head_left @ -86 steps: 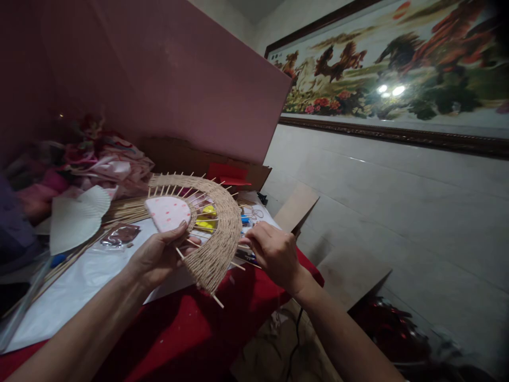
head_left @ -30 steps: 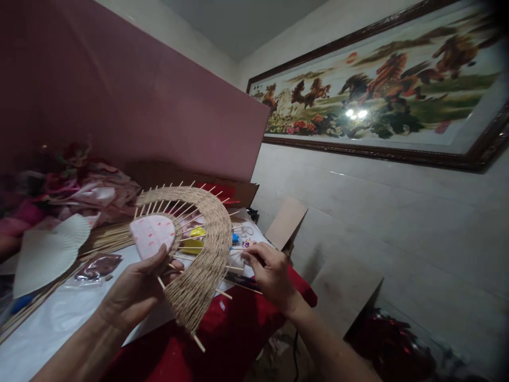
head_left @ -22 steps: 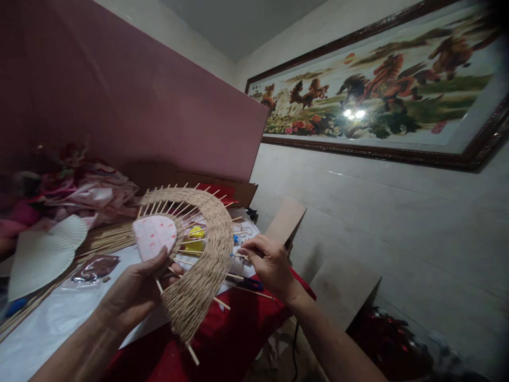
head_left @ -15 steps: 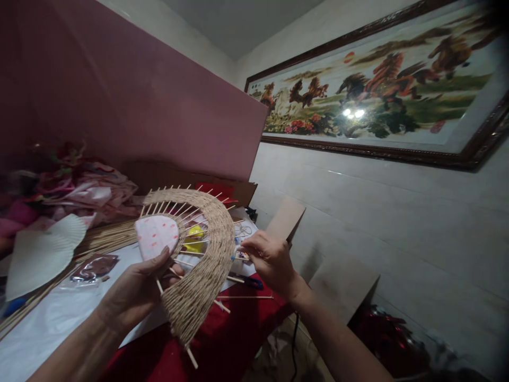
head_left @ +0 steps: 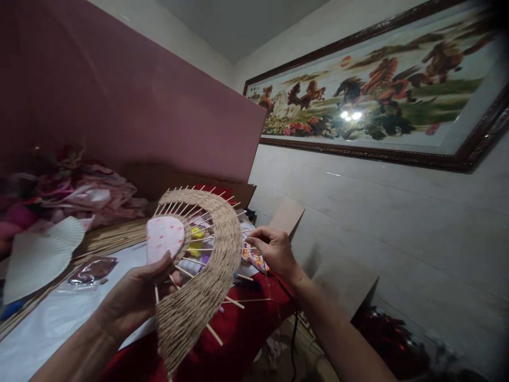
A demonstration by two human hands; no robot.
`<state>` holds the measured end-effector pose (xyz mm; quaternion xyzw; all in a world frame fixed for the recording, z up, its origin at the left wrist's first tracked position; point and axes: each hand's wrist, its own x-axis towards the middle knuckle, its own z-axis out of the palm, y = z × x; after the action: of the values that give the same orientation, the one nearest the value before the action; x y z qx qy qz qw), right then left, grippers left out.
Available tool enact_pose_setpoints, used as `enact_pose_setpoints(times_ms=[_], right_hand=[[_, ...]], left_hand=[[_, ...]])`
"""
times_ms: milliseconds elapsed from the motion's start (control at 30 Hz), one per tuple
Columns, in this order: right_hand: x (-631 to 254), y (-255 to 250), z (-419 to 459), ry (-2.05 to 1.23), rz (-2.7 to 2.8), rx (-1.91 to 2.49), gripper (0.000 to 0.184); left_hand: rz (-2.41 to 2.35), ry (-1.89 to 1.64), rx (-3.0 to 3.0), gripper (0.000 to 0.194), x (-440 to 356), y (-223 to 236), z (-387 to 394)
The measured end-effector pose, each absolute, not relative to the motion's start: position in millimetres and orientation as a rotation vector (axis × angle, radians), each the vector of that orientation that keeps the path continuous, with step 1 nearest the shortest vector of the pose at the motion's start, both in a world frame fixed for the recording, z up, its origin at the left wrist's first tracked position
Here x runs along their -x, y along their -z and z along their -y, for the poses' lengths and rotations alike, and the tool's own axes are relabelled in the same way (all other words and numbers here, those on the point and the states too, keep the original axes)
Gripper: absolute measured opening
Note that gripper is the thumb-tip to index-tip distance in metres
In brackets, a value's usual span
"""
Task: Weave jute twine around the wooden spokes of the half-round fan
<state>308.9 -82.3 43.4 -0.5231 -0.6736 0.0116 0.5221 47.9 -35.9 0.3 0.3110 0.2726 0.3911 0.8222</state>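
Observation:
A fan-shaped frame [head_left: 222, 233] of thin pale sticks, woven with a wide band of tan twine, is held up over the table. My left hand [head_left: 137, 289] grips it near its inner end, thumb pressed on a white pad with pink spots [head_left: 165, 237]. My right hand [head_left: 272, 249] is pinched at the frame's right edge, beside the projecting stick tips. A thin strand of twine [head_left: 269, 286] hangs below that hand and bends left over the red cloth. What lies exactly between the right fingertips is largely hidden.
A red cloth [head_left: 254, 318] and white sheet [head_left: 35, 339] cover the table. On the left are a pale pleated fan [head_left: 43, 260], a bundle of sticks [head_left: 107, 239], a plastic packet [head_left: 91, 270] and heaped pink fabric [head_left: 99, 196]. Cardboard [head_left: 286, 217] leans against the wall.
The woven frame has shifted slightly right and turned, its lower end dropping. My right hand has moved a little up along the edge, still pinched. The strand of twine now hangs below it.

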Motion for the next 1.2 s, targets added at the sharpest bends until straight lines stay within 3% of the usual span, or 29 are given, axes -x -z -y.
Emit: enact_pose_setpoints(times_ms=[133, 233, 500, 900, 1033, 1200], right_hand=[[-307, -33, 77, -0.411, 1.407, 1.262, 0.014], [-307, -30, 73, -0.509, 1.323, 1.25, 0.018], [-312, -33, 67, -0.241, 1.392, 1.249, 0.015], [-331, -50, 70, 0.477, 1.772, 1.269, 0.012], [-336, -55, 65, 0.499, 1.852, 1.26, 0.011], [-350, -58, 56, 0.246, 1.835, 1.198, 0.012]], left_hand=[[-0.549, -0.813, -0.652, 0.011, -47, 1, 36], [-0.572, -0.798, -0.663, 0.015, -46, 3, 35], [-0.537, -0.789, -0.623, 0.01, -47, 4, 33], [-0.654, -0.725, -0.724, 0.017, -47, 16, 27], [-0.635, -0.725, -0.702, 0.014, -47, 18, 26], [-0.582, -0.724, -0.543, 0.013, -48, 9, 31]])
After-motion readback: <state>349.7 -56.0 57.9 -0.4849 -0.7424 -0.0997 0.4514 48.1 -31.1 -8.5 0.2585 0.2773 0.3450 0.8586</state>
